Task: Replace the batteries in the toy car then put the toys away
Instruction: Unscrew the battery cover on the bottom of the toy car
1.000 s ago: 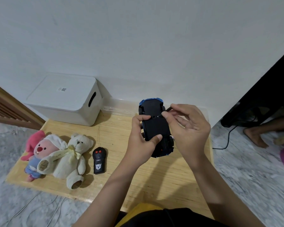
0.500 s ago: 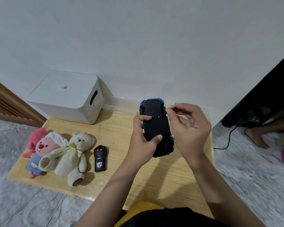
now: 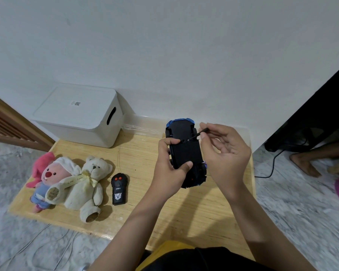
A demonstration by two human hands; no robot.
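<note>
Screwdriver [image 3: 196, 135] tip now on left-gripped car [image 3: 185, 153]

The toy car [image 3: 185, 151] is blue with a black underside, and I hold it upside down above the table [image 3: 145, 212], its blue nose toward the wall. A thin black screwdriver [image 3: 199, 133] touches a screw on its bottom. The black remote control [image 3: 119, 189] lies flat on the table, beside a cream teddy bear [image 3: 88, 184] and a pink plush doll [image 3: 47, 178] that lie together. A white box [image 3: 80, 114] with its lid on stands behind them.
</note>
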